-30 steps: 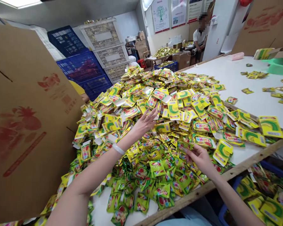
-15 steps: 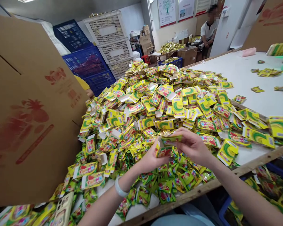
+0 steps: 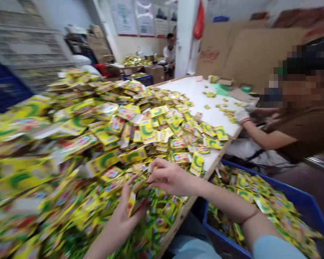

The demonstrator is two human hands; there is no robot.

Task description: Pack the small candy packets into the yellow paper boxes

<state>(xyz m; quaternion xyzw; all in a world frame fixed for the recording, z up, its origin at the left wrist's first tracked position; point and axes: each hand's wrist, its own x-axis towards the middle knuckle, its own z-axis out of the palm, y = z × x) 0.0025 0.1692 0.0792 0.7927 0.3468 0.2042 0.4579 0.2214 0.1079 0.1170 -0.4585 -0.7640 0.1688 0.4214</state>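
My left hand (image 3: 121, 217) is closed around a small yellow carton (image 3: 131, 204), its thumb and fingers on opposite sides. My right hand (image 3: 175, 180) pinches a small packet (image 3: 139, 185) right at the carton's upper end. Blur hides how far the packet sits inside the carton. Both hands are over a large heap of yellow-and-green cartons (image 3: 147, 131). Loose green packets (image 3: 164, 212) lie beneath and beside my hands.
A blue crate (image 3: 294, 196) full of similar packs stands at my right, below the wooden table edge (image 3: 183, 214). A co-worker with gloved hands (image 3: 242, 114) handles small packs on the white table (image 3: 175, 85). Another person (image 3: 169, 54) sits far back.
My view has swung to the right, bringing the co-worker and the blue crate into sight. Both hands still hold the carton and packet close together; the large cardboard box has left view.
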